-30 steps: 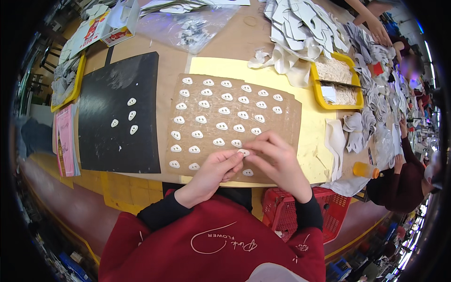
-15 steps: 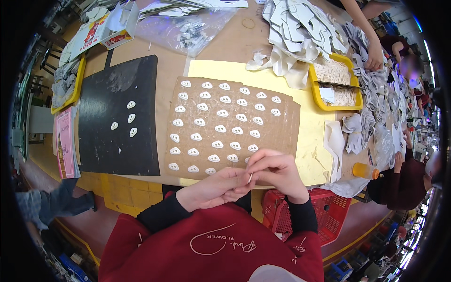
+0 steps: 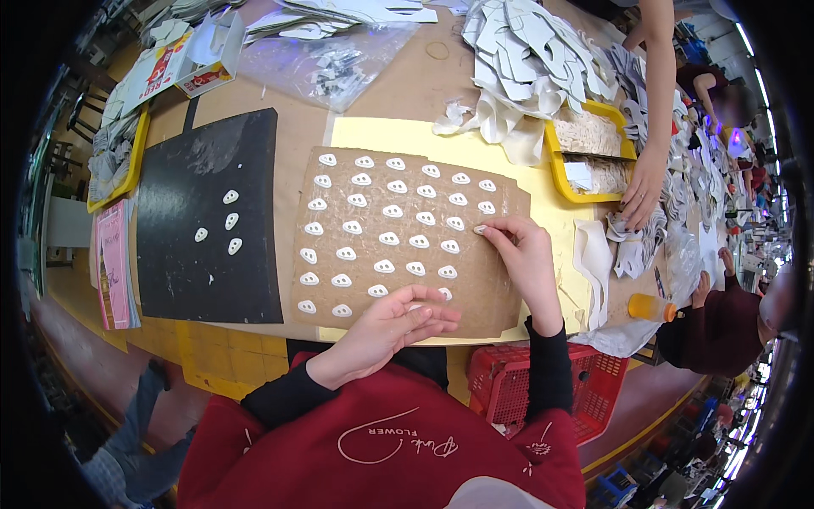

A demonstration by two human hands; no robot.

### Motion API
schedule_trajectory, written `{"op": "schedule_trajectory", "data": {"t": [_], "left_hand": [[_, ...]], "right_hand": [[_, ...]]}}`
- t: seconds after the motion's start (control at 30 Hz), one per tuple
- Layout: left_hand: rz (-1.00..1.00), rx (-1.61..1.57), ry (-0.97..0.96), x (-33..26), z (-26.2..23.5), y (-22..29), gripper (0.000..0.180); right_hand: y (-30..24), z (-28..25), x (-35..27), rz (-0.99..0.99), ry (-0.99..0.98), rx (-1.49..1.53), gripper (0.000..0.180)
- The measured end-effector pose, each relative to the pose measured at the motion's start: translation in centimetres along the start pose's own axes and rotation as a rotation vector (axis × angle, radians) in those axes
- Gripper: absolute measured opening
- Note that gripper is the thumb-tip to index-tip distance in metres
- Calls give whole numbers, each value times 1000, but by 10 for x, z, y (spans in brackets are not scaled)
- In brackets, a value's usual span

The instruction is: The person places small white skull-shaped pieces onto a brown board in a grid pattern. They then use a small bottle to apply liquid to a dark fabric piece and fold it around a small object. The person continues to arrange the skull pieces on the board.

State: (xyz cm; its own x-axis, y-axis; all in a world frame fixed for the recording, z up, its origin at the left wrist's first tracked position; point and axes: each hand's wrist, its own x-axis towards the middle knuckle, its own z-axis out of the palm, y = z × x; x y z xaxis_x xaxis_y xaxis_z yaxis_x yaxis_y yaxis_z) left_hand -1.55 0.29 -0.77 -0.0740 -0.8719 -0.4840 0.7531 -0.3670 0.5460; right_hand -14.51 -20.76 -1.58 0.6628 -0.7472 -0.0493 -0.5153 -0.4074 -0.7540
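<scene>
Rows of small white rounded-triangle pieces (image 3: 393,211), each with two dark holes, lie on a brown cardboard sheet (image 3: 500,297). My right hand (image 3: 527,259) is over the sheet's right side, thumb and forefinger pinched on one small white piece (image 3: 481,229), mostly covered by the fingertips. It is just below the rightmost column. My left hand (image 3: 383,332) hovers at the sheet's near edge, fingers stretched and apart, holding nothing. It hides part of the nearest row. Several similar white pieces (image 3: 231,221) rest on a black board (image 3: 203,280) to the left.
Yellow paper (image 3: 555,254) lies under the cardboard. A yellow basket (image 3: 560,174) of cream pieces stands at right, beside a co-worker's hand (image 3: 646,187). White cut pieces (image 3: 530,51) are piled behind. An orange bottle (image 3: 651,307) lies at right; a red crate (image 3: 606,382) sits below the table edge.
My hands have parted; the right moved up and right over the cardboard with a white piece, while the left opened. A co-worker's arm reached farther in beside the yellow basket. The view shifted slightly.
</scene>
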Motion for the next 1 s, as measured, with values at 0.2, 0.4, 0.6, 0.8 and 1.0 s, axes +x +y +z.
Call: {"op": "schedule_trajectory", "data": {"t": [0.2,0.4,0.6,0.8,1.0], "left_hand": [[-41,59,1,0,-12,-2,33],[80,-220,-33,2,2,12,53],[171,-200,-33,4,3,16,65],[106,-283,-114,4,0,12,68],[70,-373,-36,2,3,13,61]], "right_hand": [[3,7,-1,-207,168,-311,10],[3,2,-5,-171,211,-146,9],[-50,-7,-40,-282,-34,103,16],[-59,10,-52,-487,-236,46,26],[-51,17,-51,-496,-218,77,17]]}}
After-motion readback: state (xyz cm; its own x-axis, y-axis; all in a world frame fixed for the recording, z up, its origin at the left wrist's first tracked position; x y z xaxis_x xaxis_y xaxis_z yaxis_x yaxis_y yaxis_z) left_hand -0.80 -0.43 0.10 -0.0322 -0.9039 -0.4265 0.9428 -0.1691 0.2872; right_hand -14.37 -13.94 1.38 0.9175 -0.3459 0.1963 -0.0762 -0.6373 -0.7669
